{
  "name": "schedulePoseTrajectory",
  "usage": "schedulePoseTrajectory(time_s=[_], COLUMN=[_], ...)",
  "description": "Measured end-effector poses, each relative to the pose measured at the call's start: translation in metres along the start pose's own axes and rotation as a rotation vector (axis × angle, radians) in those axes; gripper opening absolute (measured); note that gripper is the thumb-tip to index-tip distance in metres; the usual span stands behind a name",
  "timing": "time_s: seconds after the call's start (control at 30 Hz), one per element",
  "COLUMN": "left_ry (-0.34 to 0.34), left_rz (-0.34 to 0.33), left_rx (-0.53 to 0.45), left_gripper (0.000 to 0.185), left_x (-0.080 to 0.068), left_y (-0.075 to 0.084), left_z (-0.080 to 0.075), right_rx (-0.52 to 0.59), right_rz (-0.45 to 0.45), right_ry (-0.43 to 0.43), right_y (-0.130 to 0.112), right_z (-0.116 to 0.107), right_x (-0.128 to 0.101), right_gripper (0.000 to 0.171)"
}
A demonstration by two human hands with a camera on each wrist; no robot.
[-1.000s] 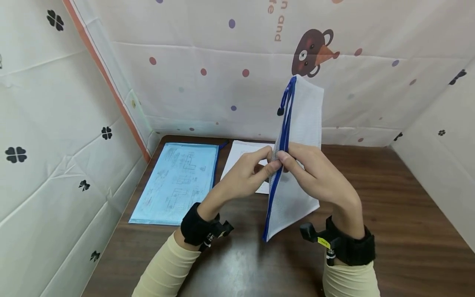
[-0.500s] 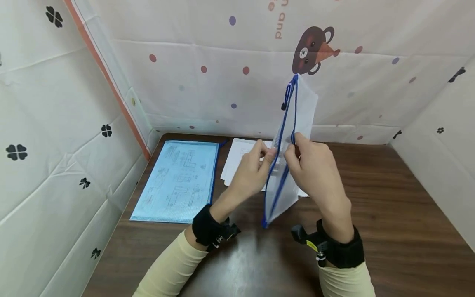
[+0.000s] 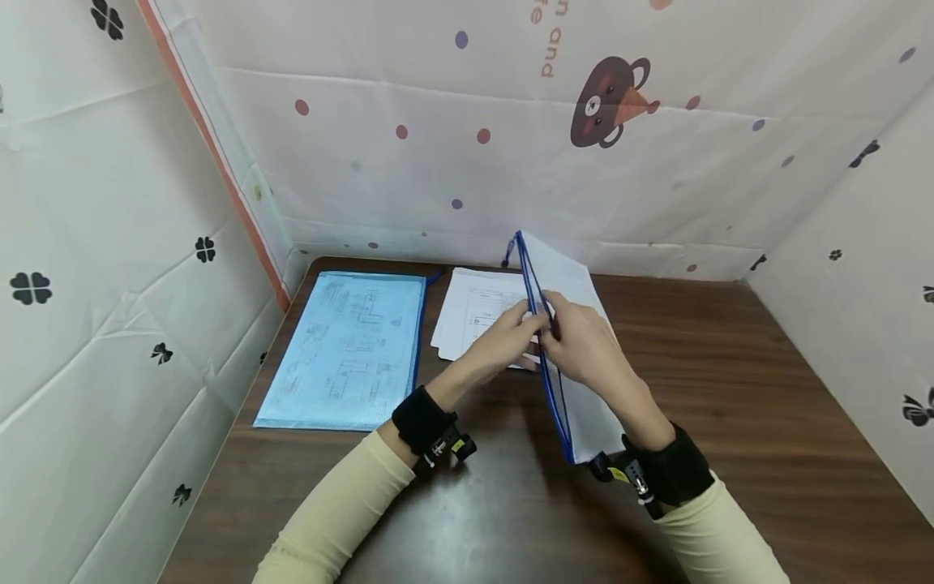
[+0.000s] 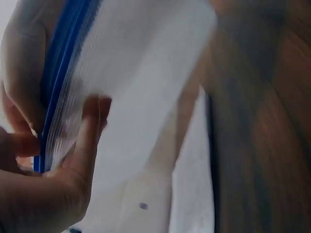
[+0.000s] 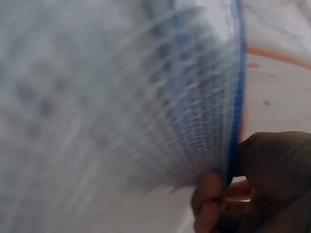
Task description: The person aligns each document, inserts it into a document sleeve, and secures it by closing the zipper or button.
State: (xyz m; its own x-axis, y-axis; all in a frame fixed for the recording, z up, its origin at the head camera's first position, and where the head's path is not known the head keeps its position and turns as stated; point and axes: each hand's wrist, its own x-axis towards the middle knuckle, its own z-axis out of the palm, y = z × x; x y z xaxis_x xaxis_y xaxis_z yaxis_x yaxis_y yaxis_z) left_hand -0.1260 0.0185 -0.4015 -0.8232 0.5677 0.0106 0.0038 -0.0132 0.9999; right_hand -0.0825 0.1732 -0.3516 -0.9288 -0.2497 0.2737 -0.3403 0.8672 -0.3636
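Observation:
A white mesh zip pouch (image 3: pixel 576 284) with blue edging stands tilted over the brown table (image 3: pixel 730 389), its mouth pulled slightly apart. My left hand (image 3: pixel 521 328) pinches the left blue edge at mid length. Facing it, my right hand (image 3: pixel 565 332) pinches the right edge. In the left wrist view the left thumb and fingers (image 4: pixel 87 141) clamp the mesh beside the blue strip (image 4: pixel 58 73). The right wrist view shows the pouch (image 5: pixel 121 97) blurred and close, with the right fingertips (image 5: pixel 214 199) on its blue edge (image 5: pixel 237 97).
A blue zip pouch (image 3: pixel 346 349) holding a printed drawing lies flat at the table's left. White printed sheets (image 3: pixel 474 316) lie behind my hands. Patterned white cloth walls close the table on three sides. Bare wood shows at the right and the front.
The pouch has come down from upright in the air to a low tilt over the table. Both hands moved down and away with it, still pinching its edges.

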Motion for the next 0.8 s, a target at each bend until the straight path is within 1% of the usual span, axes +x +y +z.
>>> schedulePoseTrajectory(time_s=[0.03,0.07,0.1,0.17,0.23,0.3,0.33,0.4,0.43,0.47,0.53,0.6,0.63,0.7,0.73,0.8], left_ry=[-0.017,-0.020,-0.008,0.054,0.145,0.235,0.259,0.260,0.243,0.206,0.080,-0.049,-0.118,-0.244,-0.288,-0.334], left_rz=[-0.007,-0.006,0.007,0.045,0.083,0.109,0.109,0.092,0.077,0.058,0.030,0.027,0.025,0.031,0.024,0.007], left_rx=[0.030,0.091,0.169,0.375,0.649,0.959,1.104,1.375,1.488,1.576,1.699,1.727,1.725,1.711,1.695,1.687], left_gripper=[0.041,0.041,0.043,0.049,0.055,0.062,0.063,0.063,0.060,0.057,0.058,0.064,0.064,0.072,0.073,0.072], left_x=[0.003,0.006,0.009,0.014,0.016,0.014,0.013,0.009,0.008,0.007,0.007,0.011,0.013,0.019,0.022,0.028], left_y=[-0.004,-0.009,-0.013,-0.022,-0.033,-0.041,-0.044,-0.045,-0.045,-0.043,-0.037,-0.031,-0.029,-0.028,-0.027,-0.032], left_z=[-0.001,0.000,0.000,0.004,0.011,0.021,0.026,0.038,0.043,0.049,0.057,0.063,0.065,0.068,0.069,0.070], right_rx=[-0.012,-0.030,-0.054,-0.109,-0.174,-0.233,-0.254,-0.276,-0.280,-0.276,-0.253,-0.226,-0.209,-0.175,-0.163,-0.140], right_rz=[0.008,0.020,0.032,0.056,0.077,0.091,0.094,0.087,0.084,0.079,0.067,0.060,0.059,0.054,0.055,0.049], right_ry=[0.009,0.029,0.050,0.084,0.099,0.097,0.092,0.090,0.095,0.101,0.113,0.112,0.104,0.078,0.061,0.025], right_y=[0.004,0.008,0.012,0.017,0.021,0.023,0.024,0.025,0.026,0.027,0.028,0.029,0.029,0.029,0.029,0.027], right_z=[0.004,0.008,0.011,0.019,0.026,0.031,0.033,0.035,0.036,0.036,0.035,0.032,0.030,0.026,0.025,0.023], right_x=[-0.001,-0.001,-0.001,-0.001,-0.002,-0.003,-0.003,-0.004,-0.005,-0.005,-0.006,-0.007,-0.007,-0.008,-0.008,-0.010], right_gripper=[0.046,0.050,0.054,0.054,0.053,0.050,0.047,0.039,0.035,0.033,0.029,0.029,0.032,0.033,0.035,0.037])
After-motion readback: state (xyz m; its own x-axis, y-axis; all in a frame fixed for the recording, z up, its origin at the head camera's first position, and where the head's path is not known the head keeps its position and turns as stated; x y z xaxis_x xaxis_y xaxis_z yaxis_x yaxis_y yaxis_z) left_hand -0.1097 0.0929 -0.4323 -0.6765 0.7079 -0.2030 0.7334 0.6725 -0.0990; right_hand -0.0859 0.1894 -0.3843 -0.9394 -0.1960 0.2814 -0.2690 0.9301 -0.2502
